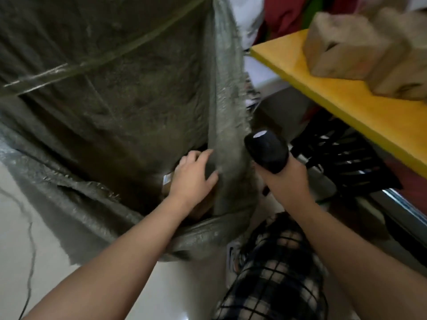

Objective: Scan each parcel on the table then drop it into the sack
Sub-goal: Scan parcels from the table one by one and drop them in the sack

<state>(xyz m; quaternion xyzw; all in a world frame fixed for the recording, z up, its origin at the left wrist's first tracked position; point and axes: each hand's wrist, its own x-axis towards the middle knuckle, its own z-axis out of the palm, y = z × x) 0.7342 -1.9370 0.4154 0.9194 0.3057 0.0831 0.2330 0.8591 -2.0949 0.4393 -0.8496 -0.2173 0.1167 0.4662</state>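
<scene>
A big grey woven sack (111, 107) gapes open in front of me. My left hand (191, 176) reaches into its mouth with fingers spread and relaxed, lying over a brown parcel (167, 181) deep inside, against the sack's right wall. Most of that parcel is hidden by the hand. My right hand (284, 179) grips a black handheld scanner (265, 151) just outside the sack's right edge. Brown parcels (351, 49), blurred, lie on the yellow table (335, 95) at the upper right.
A black slatted crate (346, 162) sits under the table beside a metal rail. My checked trouser leg (272, 273) and a shoe (231, 257) are below the sack. A thin cable (30, 250) trails over the pale floor at left.
</scene>
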